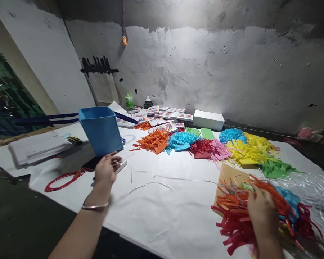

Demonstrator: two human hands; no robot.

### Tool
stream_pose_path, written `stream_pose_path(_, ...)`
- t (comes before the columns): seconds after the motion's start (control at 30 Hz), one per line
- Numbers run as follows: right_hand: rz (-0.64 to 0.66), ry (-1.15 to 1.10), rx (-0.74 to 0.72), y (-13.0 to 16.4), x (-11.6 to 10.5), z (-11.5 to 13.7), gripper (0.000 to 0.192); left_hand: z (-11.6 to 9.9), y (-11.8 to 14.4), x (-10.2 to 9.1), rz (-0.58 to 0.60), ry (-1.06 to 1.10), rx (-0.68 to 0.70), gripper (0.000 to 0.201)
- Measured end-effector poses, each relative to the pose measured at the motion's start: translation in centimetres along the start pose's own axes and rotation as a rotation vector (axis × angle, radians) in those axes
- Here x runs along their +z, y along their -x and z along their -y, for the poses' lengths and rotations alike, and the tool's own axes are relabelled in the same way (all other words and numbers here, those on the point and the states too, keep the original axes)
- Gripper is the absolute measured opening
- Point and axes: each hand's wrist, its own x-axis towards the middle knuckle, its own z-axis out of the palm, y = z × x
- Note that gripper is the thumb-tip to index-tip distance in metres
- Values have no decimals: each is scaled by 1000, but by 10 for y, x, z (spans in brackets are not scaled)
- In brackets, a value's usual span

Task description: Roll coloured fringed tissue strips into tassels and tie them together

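My left hand (pixel 105 171) is closed, its fingers curled in front of a blue open-topped bin (pixel 102 135); something thin and pale shows at the fingertips, too small to name. Just beneath it lie a small white box (pixel 122 166) and a dark phone-like item with a red looped strap (pixel 62 181). On the right, my right hand (pixel 263 212) grips a bunch of orange paper fringe tassels (pixel 234 201). Dark red tassels (pixel 233 230) hang below, and a tan cardboard sheet (pixel 226 174) lies underneath. A thin wire and a bit of green show near its fingers.
Fringe bundles in orange (pixel 153 140), blue (pixel 182 140) and yellow (pixel 245 151) line the white table (pixel 178 208). Behind them lie printed packs (pixel 164 115) and a white box (pixel 208 119). Clear plastic (pixel 313 190) spreads at right; papers (pixel 39 147) and a cutter (pixel 74 140) lie left.
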Motion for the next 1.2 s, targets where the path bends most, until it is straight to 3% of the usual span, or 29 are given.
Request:
stream_pose_path(0.07,56,-80,-155,19,17,30,47,2,25,22,99,30,-28,24)
stream_pose_path(0.17,321,-259,-406,56,48,84,34,3,71,55,309,71,-74,29)
stream_pose_path(0.27,538,-388,-522,85,72,125,24,1,112,79,482,102,-117,40)
stream_pose_path(0.37,638,-467,-535,101,87,146,15,-1,136,89,576,125,-148,44)
stream_pose_path(0.5,673,-534,-492,111,98,155,8,3,148,93,618,146,-179,45)
stream_pose_path(0.63,674,-617,-429,117,102,160,17,9,155,95,625,161,-204,44)
stream_pose_path(0.73,696,-703,-371,118,101,158,27,12,152,96,605,163,-208,44)
stream_pose_path(0.83,703,-805,-260,106,96,138,29,14,133,91,522,170,-185,44)
stream_pose_path(0.9,595,-871,-142,87,88,111,33,15,111,83,431,177,-168,40)
stream_pose_path(1.07,134,-957,122,25,47,36,42,17,59,53,184,190,-167,24)
stream_pose_path(1.13,61,-953,159,14,34,22,43,17,53,47,138,193,-174,22)
stream_pose_path(1.2,80,-935,152,19,32,24,40,18,58,48,146,195,-186,23)
